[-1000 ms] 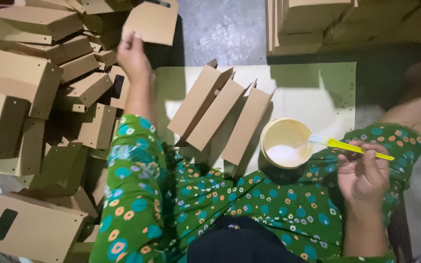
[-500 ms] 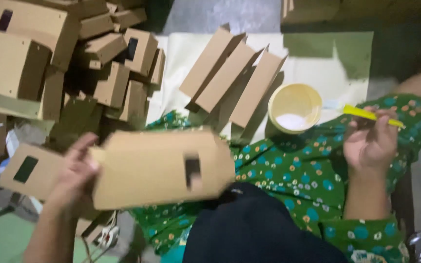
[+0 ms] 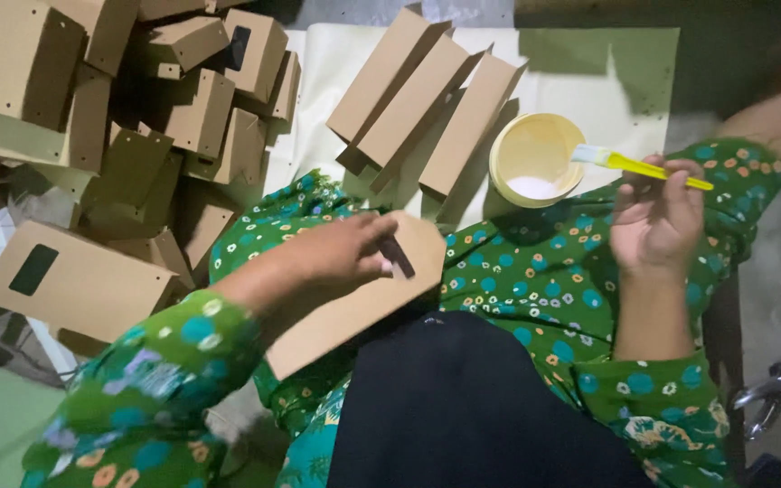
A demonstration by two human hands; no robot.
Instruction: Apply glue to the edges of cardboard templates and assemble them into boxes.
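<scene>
**A:** Where's the flat cardboard piece (image 3: 354, 303) relative to your hands right now?

**B:** It lies across your lap, under your left hand (image 3: 341, 253). Your fingers are spread flat on it, pressing it down near the small dark cut-out rather than pinching it. Its long axis runs on a slant, from low at your left knee up toward the rounded end that points at the yellow bowl (image 3: 535, 158).

**A:** And the brush?

**B:** Your right hand (image 3: 657, 221) is closed around the yellow brush (image 3: 639, 165), bristles aimed left, hanging just over the bowl's rim. The bowl sits on the pale sheet (image 3: 625, 81), just beyond your knees, next to the three folded boxes (image 3: 427, 99).

**A:** Which hand is nearer the piece?

**B:** The left, since it's touching it. The right is apart from it, off to the rounded end's far side, so the brush would travel left and toward you along that slant.

**A:** What changed from half a second back?

**B:** Then you held the piece up in the air by its left edge, nearly level; now it's down on your lap and tilted. The brush hand has barely shifted, and the box pile (image 3: 137, 117) at your left looks the same
</scene>
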